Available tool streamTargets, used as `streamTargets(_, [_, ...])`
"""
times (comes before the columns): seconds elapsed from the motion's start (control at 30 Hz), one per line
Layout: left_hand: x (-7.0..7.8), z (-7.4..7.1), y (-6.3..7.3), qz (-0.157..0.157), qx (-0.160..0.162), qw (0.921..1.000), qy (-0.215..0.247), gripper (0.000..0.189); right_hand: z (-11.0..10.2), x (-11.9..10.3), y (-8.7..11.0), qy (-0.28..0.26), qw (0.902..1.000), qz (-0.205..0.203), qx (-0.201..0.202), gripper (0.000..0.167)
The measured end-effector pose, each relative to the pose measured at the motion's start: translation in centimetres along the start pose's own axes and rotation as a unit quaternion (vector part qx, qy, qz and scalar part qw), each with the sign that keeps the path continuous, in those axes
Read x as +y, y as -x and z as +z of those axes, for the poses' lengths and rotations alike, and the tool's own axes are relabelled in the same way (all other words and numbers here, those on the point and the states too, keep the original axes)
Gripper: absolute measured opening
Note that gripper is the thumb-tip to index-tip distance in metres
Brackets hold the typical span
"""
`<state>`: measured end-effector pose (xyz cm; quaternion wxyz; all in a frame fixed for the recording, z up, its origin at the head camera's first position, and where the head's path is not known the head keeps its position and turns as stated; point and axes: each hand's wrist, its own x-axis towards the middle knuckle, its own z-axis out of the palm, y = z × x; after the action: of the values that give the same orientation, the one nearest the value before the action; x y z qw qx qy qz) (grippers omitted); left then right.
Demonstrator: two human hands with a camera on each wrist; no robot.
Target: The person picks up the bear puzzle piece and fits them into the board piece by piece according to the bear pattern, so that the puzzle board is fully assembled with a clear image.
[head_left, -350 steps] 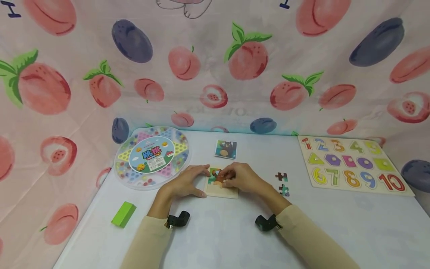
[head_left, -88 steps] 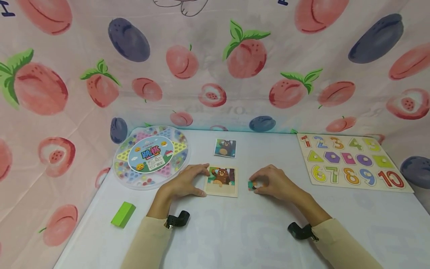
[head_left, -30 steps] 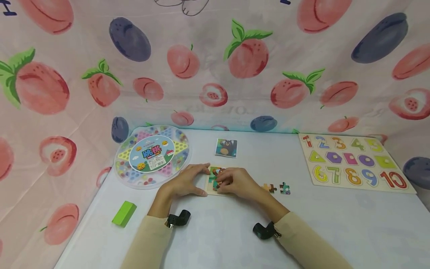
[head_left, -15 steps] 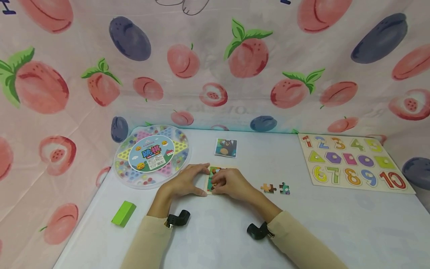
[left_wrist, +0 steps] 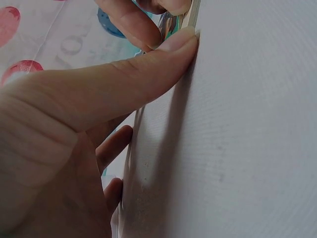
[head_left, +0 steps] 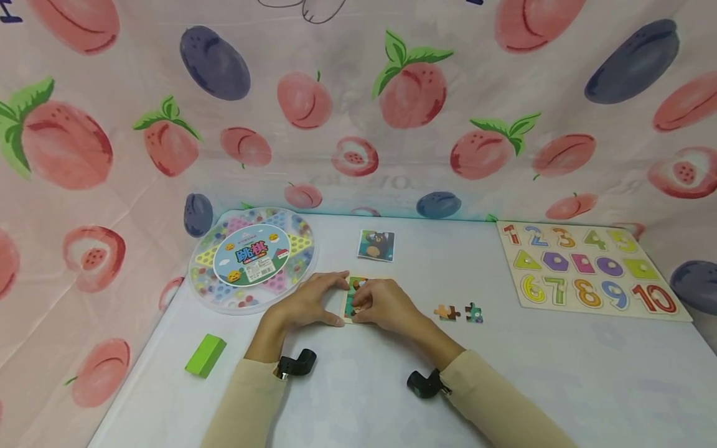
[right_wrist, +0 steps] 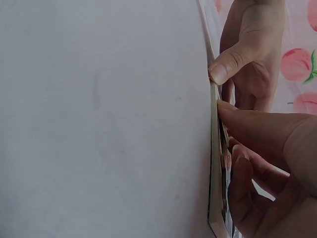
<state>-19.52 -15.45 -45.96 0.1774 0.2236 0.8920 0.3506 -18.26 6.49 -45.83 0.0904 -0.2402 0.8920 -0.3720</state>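
A small wooden puzzle board with a bear picture lies between the two hands, mostly covered by the right one in the head view. My left hand rests at its left edge, thumb at the near corner and index finger at the far corner. Over the near-left part of the board, my right hand pinches a small puzzle piece, largely hidden by its fingers. The right thumb lies right at the board's edge in the right wrist view. Two loose puzzle pieces, one orange-brown and one teal, lie to the right.
Behind the board lies a bear picture card. A round Chinese checkers set is at the back left, with a green block nearer. A number and shape board sits at the right. Fruit-print cloth hangs behind.
My right hand has brought a piece from right of the board to its near-left part, shifting slightly left over the last second. My left hand has stayed at the board's edge.
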Motion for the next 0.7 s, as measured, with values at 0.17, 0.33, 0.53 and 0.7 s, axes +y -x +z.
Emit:
streamTargets(0.17, [-0.12,-0.01,-0.1,0.003,0.0,1.0,0.002,0.062,-0.1,0.25,-0.37,-0.01,0.9998,0.005,-0.018,0.017])
streamTargets(0.33, [-0.11,0.03,-0.21,0.002,-0.002,1.0,0.006,0.062,-0.33,0.58,-0.53,-0.028,0.9989,0.017,-0.032,0.013])
streamTargets(0.53, [0.05,-0.03,-0.14,-0.003,-0.001,1.0,0.005,0.062,-0.19,0.67,-0.47,-0.022,0.9992,0.022,-0.027,0.013])
streamTargets(0.7, [0.09,-0.03,-0.02,-0.006,-0.002,0.9999,0.008,0.062,-0.07,0.65,-0.21,-0.021,0.9994,0.016,-0.023,0.014])
